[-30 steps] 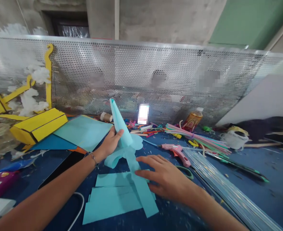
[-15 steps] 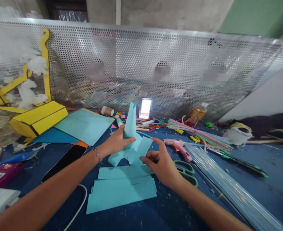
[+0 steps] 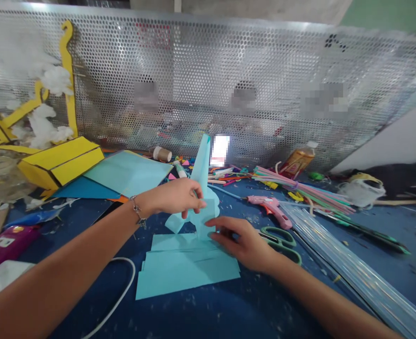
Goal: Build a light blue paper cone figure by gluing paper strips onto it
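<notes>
**Work area, near to far.** The left hand [image 3: 179, 197] is closed around the light-blue paper cone [image 3: 201, 165], with the fingers curled across its lower part and the thumb hidden. The cone stands nearly upright, held just above the overlapping light-blue paper strips [image 3: 188, 268], and its flared paper base [image 3: 175, 223] spreads to either side. A bracelet [image 3: 138, 212] circles the left wrist.

The right hand [image 3: 241, 242] is partly open, with its fingers spread and curved. Its fingertips [image 3: 213, 222] reach the paper at the cone's base, but no firm grip can be confirmed.

For best control, pinch the cone low and lightly, so that the paper does not crease, and keep the free fingers flat and steady.

A white cable [image 3: 121, 282] lies on the blue desk [image 3: 229, 315] at the left. To the right are green-handled scissors [image 3: 280, 242], clear glue sticks [image 3: 349, 268] and a pink hot glue gun [image 3: 269, 205].

Beyond the hands lie a teal card sheet [image 3: 128, 172] and a yellow card box [image 3: 61, 162]. Coloured straws [image 3: 299, 193] and a plastic bottle [image 3: 297, 160] stand before the perforated metal screen [image 3: 229, 61].
</notes>
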A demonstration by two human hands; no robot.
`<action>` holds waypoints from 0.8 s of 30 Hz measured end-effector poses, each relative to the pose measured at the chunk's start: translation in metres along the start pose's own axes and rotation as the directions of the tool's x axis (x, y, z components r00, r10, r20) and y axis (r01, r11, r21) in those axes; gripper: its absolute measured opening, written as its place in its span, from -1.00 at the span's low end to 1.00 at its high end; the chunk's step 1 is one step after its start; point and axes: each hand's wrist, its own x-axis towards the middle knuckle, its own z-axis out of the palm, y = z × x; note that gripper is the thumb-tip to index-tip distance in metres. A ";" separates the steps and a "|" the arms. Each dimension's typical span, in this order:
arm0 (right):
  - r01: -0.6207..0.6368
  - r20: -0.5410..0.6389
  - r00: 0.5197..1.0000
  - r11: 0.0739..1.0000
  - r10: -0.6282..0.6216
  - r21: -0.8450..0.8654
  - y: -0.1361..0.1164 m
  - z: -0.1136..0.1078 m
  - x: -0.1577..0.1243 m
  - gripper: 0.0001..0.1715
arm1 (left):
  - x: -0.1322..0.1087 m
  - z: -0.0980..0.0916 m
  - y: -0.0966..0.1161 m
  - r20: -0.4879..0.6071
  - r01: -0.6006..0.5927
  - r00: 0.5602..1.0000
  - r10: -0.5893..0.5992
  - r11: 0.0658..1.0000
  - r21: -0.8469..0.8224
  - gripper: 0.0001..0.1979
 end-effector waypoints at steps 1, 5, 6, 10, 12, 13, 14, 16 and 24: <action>0.037 0.023 0.999 0.999 -0.037 -0.015 0.000 0.000 0.000 -0.68 | 0.002 0.002 -0.003 -0.010 -0.003 1.000 0.003 1.000 -0.010 -0.77; 0.242 0.042 0.970 0.954 -0.238 -0.178 0.006 -0.001 0.001 -0.53 | 0.007 0.001 -0.015 0.044 0.012 0.999 -0.013 1.000 0.029 -0.80; 0.288 0.021 0.956 0.920 -0.293 -0.267 0.008 -0.001 0.001 -0.51 | 0.008 0.001 -0.018 0.071 0.012 0.997 -0.015 0.999 0.041 -0.79; 0.347 0.013 0.902 0.707 -0.431 -0.617 0.014 -0.004 0.002 -0.56 | 0.009 0.005 -0.020 0.147 0.029 0.989 -0.032 0.999 0.027 -0.77; 0.367 0.064 0.890 0.624 -0.452 -0.690 0.013 -0.007 0.002 -0.57 | 0.009 0.006 -0.018 0.156 0.040 0.987 -0.046 0.998 0.039 -0.76; 0.382 0.091 0.885 0.599 -0.458 -0.704 0.012 -0.009 0.003 -0.58 | 0.008 0.005 -0.018 0.145 0.045 0.988 -0.058 0.995 0.088 -0.75; 0.395 0.110 0.880 0.584 -0.461 -0.709 0.011 -0.009 0.004 -0.58 | 0.007 0.003 -0.017 0.119 0.055 0.990 -0.076 0.985 0.165 -0.73; 0.404 0.132 0.879 0.567 -0.459 -0.718 0.010 -0.010 0.008 -0.59 | 0.006 -0.003 -0.018 0.042 0.084 0.994 -0.106 0.934 0.348 -0.67; 0.376 0.149 0.882 0.477 -0.448 -0.794 0.020 0.000 0.021 -0.63 | 0.001 -0.012 -0.020 -0.055 0.098 0.995 -0.082 0.799 0.594 -0.66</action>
